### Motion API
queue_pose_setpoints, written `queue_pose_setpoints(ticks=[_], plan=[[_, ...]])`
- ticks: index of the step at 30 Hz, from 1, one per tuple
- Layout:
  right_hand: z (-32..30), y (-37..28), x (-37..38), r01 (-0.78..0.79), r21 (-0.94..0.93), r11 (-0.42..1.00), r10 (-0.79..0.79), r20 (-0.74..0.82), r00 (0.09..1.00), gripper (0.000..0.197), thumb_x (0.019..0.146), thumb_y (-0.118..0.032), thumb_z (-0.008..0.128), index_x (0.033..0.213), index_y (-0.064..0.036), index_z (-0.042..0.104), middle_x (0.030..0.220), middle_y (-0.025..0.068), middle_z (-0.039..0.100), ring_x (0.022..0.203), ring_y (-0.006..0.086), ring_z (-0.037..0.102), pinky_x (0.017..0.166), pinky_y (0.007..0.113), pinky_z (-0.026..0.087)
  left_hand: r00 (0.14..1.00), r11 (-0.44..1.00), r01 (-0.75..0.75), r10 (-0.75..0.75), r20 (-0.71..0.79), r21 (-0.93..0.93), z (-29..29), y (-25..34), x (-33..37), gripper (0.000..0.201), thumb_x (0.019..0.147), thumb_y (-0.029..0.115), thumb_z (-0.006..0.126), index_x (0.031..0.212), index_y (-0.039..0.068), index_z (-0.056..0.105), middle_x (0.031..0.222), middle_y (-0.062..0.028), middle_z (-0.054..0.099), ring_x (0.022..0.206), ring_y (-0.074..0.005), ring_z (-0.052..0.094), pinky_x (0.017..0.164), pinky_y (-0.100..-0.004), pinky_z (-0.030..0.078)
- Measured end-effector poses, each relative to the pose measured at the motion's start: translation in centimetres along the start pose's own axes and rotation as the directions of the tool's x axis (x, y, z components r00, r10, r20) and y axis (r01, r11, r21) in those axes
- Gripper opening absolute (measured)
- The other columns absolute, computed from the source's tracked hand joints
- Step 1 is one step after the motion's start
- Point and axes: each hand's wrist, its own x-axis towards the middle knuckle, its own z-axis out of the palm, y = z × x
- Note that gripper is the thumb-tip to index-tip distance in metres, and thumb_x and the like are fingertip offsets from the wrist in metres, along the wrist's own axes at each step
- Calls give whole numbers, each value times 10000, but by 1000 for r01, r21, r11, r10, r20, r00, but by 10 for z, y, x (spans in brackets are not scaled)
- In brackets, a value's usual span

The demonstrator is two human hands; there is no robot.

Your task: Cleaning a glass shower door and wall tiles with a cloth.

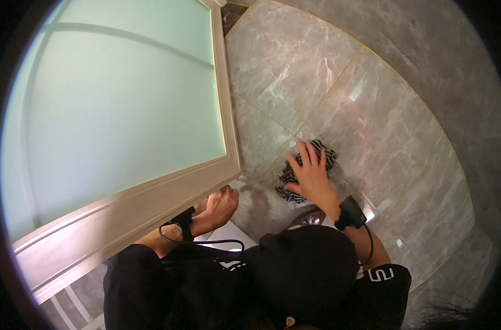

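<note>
My right hand lies flat with spread fingers on a black-and-white striped cloth, pressing it against a grey marble tile surface. My left hand is curled into a loose fist just below the lower edge of a frosted-glass door, close to its pale frame; whether it touches the frame or holds anything I cannot tell. Both wrists carry black bands with a cable.
The frosted glass panel fills the left half of the view, its frame slanting down to the left. Marble tiles with thin gold joints cover the right. A white object shows below my left wrist. My dark clothing fills the bottom.
</note>
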Motion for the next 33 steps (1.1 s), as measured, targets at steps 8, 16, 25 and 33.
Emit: queue_pose_setpoints(ticks=[8,16,25,33], plan=[[25,18,24,-3,267,964,58,-200,978,548,725,-130,726,1214,-35,498,1227,190,470,1157,373,431,945,453,375,1000,992,-11,7,-30,-129,-19,8,12,161,724,143,643,771,9,567,773,-159,573,721,-307,604,581,-420,496],[49,-18,135,219,430,876,-47,-374,926,312,791,-131,651,1064,-1,572,1136,188,526,1015,374,510,887,449,413,980,973,-171,151,-130,-157,-34,13,18,151,703,99,623,798,12,546,801,-144,550,753,-296,594,583,-398,508],[77,-38,59,151,251,956,-92,-231,969,302,757,-114,625,1053,-63,609,1023,112,576,970,321,525,879,452,396,948,932,-279,230,-220,-230,-55,17,26,71,706,80,569,713,30,519,745,-130,533,749,-297,569,610,-397,495],[44,-17,126,112,315,942,8,-357,934,212,754,-88,623,965,-89,634,1034,87,586,1017,287,516,856,433,392,921,914,-349,293,-256,-208,-65,27,33,90,688,98,576,685,46,504,720,-110,527,762,-281,550,666,-384,481]])
